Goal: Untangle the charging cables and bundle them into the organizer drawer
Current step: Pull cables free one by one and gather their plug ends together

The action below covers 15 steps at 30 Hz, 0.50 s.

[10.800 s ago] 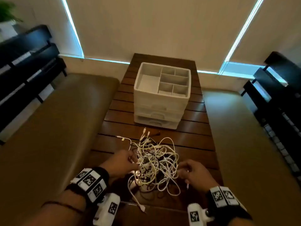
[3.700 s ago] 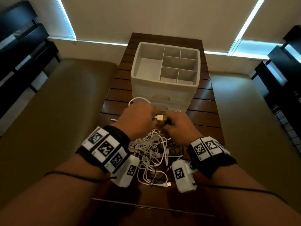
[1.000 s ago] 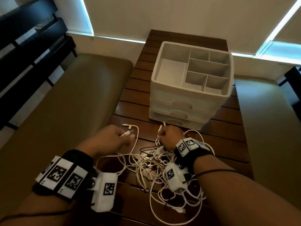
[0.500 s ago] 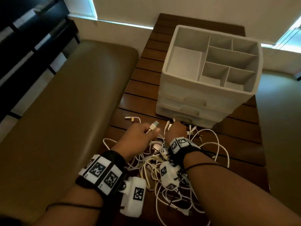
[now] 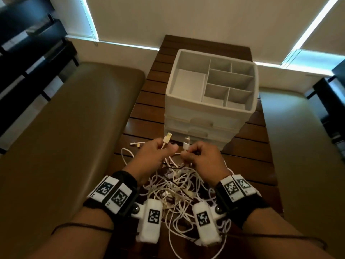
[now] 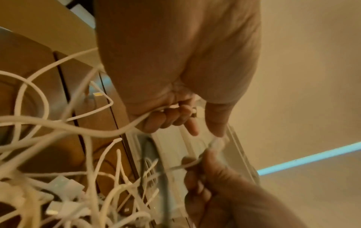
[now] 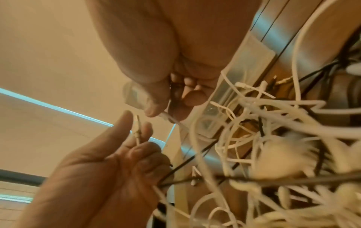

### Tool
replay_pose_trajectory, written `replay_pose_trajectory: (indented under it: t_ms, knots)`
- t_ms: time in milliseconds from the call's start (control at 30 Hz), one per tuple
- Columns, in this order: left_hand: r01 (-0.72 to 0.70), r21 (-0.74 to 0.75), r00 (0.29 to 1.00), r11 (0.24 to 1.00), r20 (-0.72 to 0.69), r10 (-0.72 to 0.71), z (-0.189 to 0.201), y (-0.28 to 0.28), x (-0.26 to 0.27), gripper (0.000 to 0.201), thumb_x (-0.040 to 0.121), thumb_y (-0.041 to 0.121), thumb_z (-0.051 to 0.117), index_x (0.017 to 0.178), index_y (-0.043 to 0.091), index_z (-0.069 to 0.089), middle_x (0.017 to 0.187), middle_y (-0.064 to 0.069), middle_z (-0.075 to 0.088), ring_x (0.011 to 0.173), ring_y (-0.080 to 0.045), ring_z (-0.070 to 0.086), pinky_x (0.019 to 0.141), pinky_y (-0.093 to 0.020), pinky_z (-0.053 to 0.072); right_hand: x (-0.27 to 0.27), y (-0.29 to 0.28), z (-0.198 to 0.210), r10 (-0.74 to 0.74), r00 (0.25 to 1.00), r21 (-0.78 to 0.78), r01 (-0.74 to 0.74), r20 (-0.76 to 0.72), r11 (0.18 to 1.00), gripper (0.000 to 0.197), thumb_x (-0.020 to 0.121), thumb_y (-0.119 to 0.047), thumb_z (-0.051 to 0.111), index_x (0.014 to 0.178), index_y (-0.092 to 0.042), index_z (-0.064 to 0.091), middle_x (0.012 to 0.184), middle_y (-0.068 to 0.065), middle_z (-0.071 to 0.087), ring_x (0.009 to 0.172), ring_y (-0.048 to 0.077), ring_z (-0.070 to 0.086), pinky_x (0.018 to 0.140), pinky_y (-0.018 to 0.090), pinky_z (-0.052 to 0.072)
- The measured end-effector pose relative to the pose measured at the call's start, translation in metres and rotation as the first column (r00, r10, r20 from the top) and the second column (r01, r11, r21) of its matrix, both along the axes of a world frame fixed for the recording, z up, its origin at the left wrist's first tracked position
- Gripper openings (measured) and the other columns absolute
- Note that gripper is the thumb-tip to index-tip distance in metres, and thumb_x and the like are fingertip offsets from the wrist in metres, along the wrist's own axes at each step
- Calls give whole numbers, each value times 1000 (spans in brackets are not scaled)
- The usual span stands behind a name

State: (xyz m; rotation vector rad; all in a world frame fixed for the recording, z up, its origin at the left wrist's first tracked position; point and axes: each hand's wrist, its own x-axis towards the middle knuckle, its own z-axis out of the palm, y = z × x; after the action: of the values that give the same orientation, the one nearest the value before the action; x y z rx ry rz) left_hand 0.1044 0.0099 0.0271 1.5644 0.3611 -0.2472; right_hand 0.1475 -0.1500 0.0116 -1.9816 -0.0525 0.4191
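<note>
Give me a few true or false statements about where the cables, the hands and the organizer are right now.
1. The left hand holds a white plug. True.
2. The organizer has cables in its top tray. False: the compartments show nothing in them.
3. The right hand rests flat on the table. False: it pinches a white cable end.
4. The cable pile lies in front of the organizer, between the wrists. True.
5. A drawer is pulled open. False: the drawers look closed.

One organizer (image 5: 209,101) with six top compartments, three drawers, one cable tangle (image 5: 179,193), two hands.
</note>
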Motion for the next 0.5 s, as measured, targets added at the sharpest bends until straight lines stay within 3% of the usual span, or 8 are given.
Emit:
replay_pose_trajectory:
  t_ms: [67,133,233,300,400,433,500]
  knots:
    - [26,-14,997,1000,78,-25,7,-9,-4,17,95,19,59,103,6,67,63,13,65,48,7,53,47,-10,40,-10,-5,19,-8,1000,123,6,12,992,14,82,-13,73,71,-16,65,66,6,71,57,11,64,58,24,53]
    - [39,-53,994,998,105,-34,16,-19,-8,19,97,17,56,103,2,67,63,11,65,47,6,53,47,-11,40,-17,-8,30,-25,1000,229,25,-5,973,10,83,-8,71,76,-7,64,68,14,70,55,14,62,55,24,52]
    - [28,-122,993,992,113,-14,29,-31,-15,23,97,14,57,105,-5,66,76,-7,70,56,-4,63,51,-14,47,-23,-10,38,-104,994,318,108,-28,942,17,81,-7,73,83,-3,57,66,14,66,53,14,63,51,26,52]
    - [-26,-127,993,992,112,40,31,-34,-16,20,95,14,59,101,-2,70,84,-17,71,66,-13,67,58,-20,51,-25,-10,41,-134,991,297,125,9,947,24,80,-8,74,84,-7,51,61,6,60,48,8,59,48,22,49]
    - [-78,-105,987,991,129,91,33,-35,-15,22,94,23,63,89,3,72,86,-33,65,74,-31,60,73,-41,52,-28,-5,42,-90,996,296,90,-16,951,24,86,-16,70,89,-12,47,63,3,54,47,8,53,44,19,43]
    - [-73,-88,987,993,138,85,33,-35,-16,23,94,23,62,86,3,70,81,-30,65,72,-32,60,73,-44,51,-28,-4,43,-58,997,341,74,-56,937,22,88,-16,68,91,-12,46,64,5,56,49,11,53,44,22,43]
    - [-42,-42,986,998,158,48,38,-36,-20,24,99,16,55,84,3,67,70,-16,67,59,-25,62,64,-34,54,-28,-5,45,42,992,430,13,-119,903,17,91,-15,62,93,-12,46,67,9,57,50,15,54,46,24,43]
